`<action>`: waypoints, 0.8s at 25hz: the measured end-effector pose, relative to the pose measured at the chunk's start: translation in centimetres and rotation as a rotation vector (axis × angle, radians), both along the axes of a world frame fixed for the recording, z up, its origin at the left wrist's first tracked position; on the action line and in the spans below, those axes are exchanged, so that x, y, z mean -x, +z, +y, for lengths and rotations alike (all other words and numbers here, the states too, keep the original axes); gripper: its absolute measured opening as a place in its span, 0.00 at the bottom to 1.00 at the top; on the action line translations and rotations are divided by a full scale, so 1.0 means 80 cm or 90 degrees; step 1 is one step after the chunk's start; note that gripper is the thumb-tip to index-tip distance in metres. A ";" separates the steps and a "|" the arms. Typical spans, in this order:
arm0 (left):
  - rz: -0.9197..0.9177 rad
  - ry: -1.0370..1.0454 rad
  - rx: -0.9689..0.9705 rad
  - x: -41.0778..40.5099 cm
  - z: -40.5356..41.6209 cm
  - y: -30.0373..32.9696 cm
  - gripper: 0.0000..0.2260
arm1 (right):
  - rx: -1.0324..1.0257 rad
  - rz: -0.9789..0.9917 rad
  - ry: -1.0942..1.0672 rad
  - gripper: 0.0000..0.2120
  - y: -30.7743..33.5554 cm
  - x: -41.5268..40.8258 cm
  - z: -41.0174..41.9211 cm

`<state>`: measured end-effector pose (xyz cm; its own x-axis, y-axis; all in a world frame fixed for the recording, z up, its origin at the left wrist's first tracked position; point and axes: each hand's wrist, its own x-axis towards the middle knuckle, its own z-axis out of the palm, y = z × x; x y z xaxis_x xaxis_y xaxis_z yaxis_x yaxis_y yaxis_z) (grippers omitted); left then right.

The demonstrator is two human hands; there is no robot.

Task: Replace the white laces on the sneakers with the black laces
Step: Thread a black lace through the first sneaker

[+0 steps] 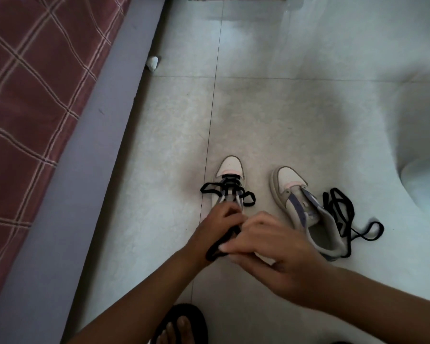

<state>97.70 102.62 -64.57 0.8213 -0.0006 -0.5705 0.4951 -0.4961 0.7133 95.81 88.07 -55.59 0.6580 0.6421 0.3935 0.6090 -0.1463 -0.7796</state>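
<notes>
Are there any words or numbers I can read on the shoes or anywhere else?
None can be read.
Left sneaker: no writing shows.
Right sneaker: purple side marks, too blurred to tell if they are letters.
Checked cloth: only lines, no words.

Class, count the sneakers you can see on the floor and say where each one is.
2. One sneaker lies under both hands, partly laced in black; the other sneaker lies to its right, beside a loose black lace.

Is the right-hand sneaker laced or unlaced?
Unlaced: the sneaker shows bare eyelets, and a black lace lies loose beside and over its collar.
</notes>
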 end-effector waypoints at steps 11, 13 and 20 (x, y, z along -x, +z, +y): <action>-0.651 -0.311 -0.039 0.089 -0.013 0.057 0.12 | -0.104 1.198 -0.260 0.22 -0.084 -0.053 0.048; -0.599 -0.213 -0.135 0.099 -0.004 0.031 0.22 | -0.105 1.166 -0.296 0.15 -0.081 -0.061 0.055; -0.049 0.009 -0.251 0.047 -0.006 -0.029 0.39 | 0.005 1.154 -0.353 0.16 -0.066 -0.040 0.070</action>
